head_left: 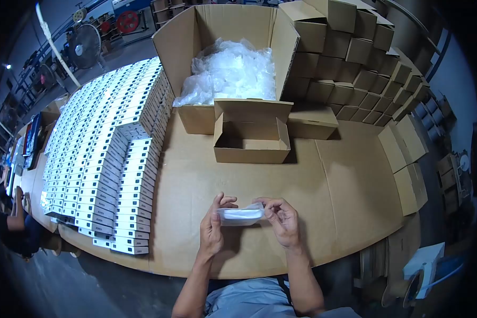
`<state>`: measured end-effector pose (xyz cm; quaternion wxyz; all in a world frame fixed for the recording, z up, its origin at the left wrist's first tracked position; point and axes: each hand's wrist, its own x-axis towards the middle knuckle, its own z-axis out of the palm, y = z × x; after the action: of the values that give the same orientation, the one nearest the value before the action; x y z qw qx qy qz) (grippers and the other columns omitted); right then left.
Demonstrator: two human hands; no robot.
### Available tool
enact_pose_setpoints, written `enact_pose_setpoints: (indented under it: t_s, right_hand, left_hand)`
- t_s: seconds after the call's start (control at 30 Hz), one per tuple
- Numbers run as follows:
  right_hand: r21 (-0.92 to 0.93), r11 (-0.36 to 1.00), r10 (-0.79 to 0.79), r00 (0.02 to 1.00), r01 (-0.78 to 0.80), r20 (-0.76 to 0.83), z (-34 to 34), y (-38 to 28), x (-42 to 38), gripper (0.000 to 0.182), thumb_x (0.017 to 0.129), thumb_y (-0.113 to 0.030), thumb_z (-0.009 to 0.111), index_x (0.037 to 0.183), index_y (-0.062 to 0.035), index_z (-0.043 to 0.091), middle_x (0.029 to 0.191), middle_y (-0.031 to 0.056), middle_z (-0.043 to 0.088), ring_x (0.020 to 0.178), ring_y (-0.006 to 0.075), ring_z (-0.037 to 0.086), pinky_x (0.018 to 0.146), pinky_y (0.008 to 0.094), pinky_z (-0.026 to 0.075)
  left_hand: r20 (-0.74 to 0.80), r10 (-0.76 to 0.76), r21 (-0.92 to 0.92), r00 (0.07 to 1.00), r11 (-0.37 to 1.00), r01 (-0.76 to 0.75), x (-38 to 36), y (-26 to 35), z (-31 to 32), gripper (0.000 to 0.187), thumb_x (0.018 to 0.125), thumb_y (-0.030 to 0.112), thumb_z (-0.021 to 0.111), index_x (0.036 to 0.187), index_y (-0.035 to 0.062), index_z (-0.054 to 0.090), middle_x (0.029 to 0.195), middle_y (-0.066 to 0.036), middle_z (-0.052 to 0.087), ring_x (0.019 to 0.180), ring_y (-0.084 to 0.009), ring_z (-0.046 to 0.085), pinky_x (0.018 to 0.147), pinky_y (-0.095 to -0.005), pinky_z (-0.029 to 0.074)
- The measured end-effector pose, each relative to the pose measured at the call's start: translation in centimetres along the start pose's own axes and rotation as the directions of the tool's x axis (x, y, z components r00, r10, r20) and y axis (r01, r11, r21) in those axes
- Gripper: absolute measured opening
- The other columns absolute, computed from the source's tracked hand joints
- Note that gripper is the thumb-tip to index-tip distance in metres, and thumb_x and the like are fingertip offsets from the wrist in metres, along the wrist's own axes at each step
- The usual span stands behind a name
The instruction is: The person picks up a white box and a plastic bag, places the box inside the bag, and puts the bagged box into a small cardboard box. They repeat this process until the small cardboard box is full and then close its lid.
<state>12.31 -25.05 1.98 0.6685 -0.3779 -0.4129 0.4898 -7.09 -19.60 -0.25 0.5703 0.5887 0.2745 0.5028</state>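
Between my two hands, above the front part of the table, is a clear plastic bag (241, 214) with a white, flat item inside; its exact kind I cannot make out. My left hand (213, 228) grips the bag's left end, thumb in front and fingers behind. At the other end, my right hand (282, 221) pinches the bag's upper right corner between thumb and fingers. Straight ahead stands an open brown carton (252, 155), its lid flap raised. Behind it, a large cardboard box (196, 121) is heaped with clear plastic bags (233, 69).
White boxes (103, 159) with small dark squares are stacked in tall rows on the left. Many small brown cartons (350, 69) are piled at the back right. A closed carton (312, 123) lies beside the open one. Another person (16, 217) is at the far left.
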Motion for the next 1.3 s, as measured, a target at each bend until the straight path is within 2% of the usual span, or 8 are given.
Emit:
enact_pose_setpoints:
  t_s: [0.07, 0.2, 0.43, 0.63, 0.73, 0.83, 0.97, 1.3]
  right_hand:
    - [0.104, 0.994, -0.021, 1.0, 0.022, -0.007, 0.5, 0.0, 0.1, 0.033, 0.094, -0.009, 0.074, 0.122, -0.0031, 0.057, 0.124, 0.0186, 0.067, 0.107, 0.0181, 0.064, 0.101, 0.0333, 0.049]
    - [-0.237, 0.97, 0.063, 0.998, -0.063, -0.005, 1.2, 0.1, 0.0, 0.057, 0.083, -0.002, 0.083, 0.133, -0.0002, 0.055, 0.114, 0.0108, 0.07, 0.106, 0.0151, 0.065, 0.097, 0.0323, 0.051]
    - [-0.405, 0.914, -0.007, 0.999, 0.024, 0.043, 0.9, 1.2, 0.1, 0.028, 0.084, 0.004, 0.078, 0.111, -0.0013, 0.07, 0.106, 0.0104, 0.075, 0.102, 0.0189, 0.07, 0.092, 0.0305, 0.054]
    - [-0.409, 0.907, -0.049, 0.991, 0.096, 0.125, 0.1, 2.1, 0.3, 0.017, 0.087, 0.006, 0.073, 0.103, -0.0014, 0.071, 0.108, 0.0132, 0.075, 0.107, 0.0212, 0.069, 0.097, 0.0323, 0.053]
    - [-0.108, 0.991, 0.067, 0.996, -0.073, -0.058, 0.5, 1.5, 0.0, 0.009, 0.091, 0.002, 0.073, 0.099, -0.0011, 0.07, 0.119, 0.0174, 0.072, 0.112, 0.0227, 0.067, 0.098, 0.0345, 0.052]
    - [-0.156, 0.984, -0.121, 0.97, 0.089, -0.21, 0.4, 0.8, 0.4, 0.004, 0.094, -0.003, 0.072, 0.096, -0.0006, 0.069, 0.132, 0.0203, 0.065, 0.118, 0.0224, 0.064, 0.098, 0.0359, 0.052]
    - [-0.512, 0.815, -0.149, 0.952, 0.271, 0.267, 0.8, -1.9, 0.7, 0.023, 0.084, -0.001, 0.079, 0.106, -0.0048, 0.077, 0.14, 0.0174, 0.06, 0.122, 0.0255, 0.062, 0.096, 0.0366, 0.052]
    - [-0.718, 0.654, -0.121, 0.97, 0.239, 0.213, 1.8, -2.3, 1.2, 0.036, 0.078, -0.003, 0.082, 0.114, -0.0057, 0.075, 0.102, 0.0121, 0.075, 0.098, 0.0292, 0.071, 0.087, 0.0371, 0.056]
  left_hand:
    - [-0.051, -0.066, -0.009, 0.997, 0.998, 0.066, -0.2, 0.1, -0.1, 0.064, 0.112, 0.045, 0.03, 0.16, 0.0016, 0.025, 0.131, -0.018, 0.06, 0.112, -0.0223, 0.062, 0.098, -0.0338, 0.05]
    - [-0.104, -0.092, -0.164, 0.99, 0.984, 0.074, -0.1, 0.1, 0.3, 0.062, 0.112, 0.043, 0.035, 0.156, -0.001, 0.034, 0.125, -0.017, 0.063, 0.115, -0.0221, 0.061, 0.101, -0.0345, 0.049]
    - [0.028, -0.167, -0.006, 0.986, 0.986, 0.167, -0.2, 1.2, -0.6, 0.042, 0.105, 0.025, 0.06, 0.136, -0.002, 0.055, 0.123, -0.013, 0.065, 0.112, -0.0201, 0.062, 0.098, -0.0341, 0.049]
    - [-0.098, -0.306, -0.11, 0.947, 0.949, 0.295, -0.5, 0.8, -0.6, 0.028, 0.107, 0.022, 0.057, 0.107, -0.0014, 0.072, 0.105, -0.006, 0.072, 0.1, -0.0143, 0.064, 0.09, -0.0302, 0.05]
    - [-0.155, -0.3, -0.09, 0.941, 0.953, 0.289, -0.4, 0.4, -0.4, 0.027, 0.106, 0.021, 0.059, 0.111, -0.0017, 0.071, 0.104, -0.007, 0.072, 0.096, -0.0118, 0.064, 0.087, -0.0278, 0.05]
    - [-0.237, -0.407, -0.249, 0.882, 0.903, 0.35, -0.2, 0.7, 0.4, 0.034, 0.107, 0.028, 0.057, 0.102, 0.0, 0.075, 0.093, -0.002, 0.071, 0.088, -0.0091, 0.061, 0.08, -0.0272, 0.049]
    - [-0.252, -0.347, -0.185, 0.903, 0.934, 0.307, -0.3, 0.0, 0.2, 0.03, 0.107, 0.025, 0.057, 0.111, -0.0023, 0.07, 0.1, -0.006, 0.072, 0.087, -0.0101, 0.065, 0.076, -0.0259, 0.052]
    - [-0.198, -0.397, -0.247, 0.896, 0.905, 0.346, 0.2, 1.7, 1.1, 0.044, 0.111, 0.033, 0.045, 0.128, -0.0042, 0.064, 0.099, -0.011, 0.073, 0.089, -0.0128, 0.069, 0.078, -0.028, 0.056]
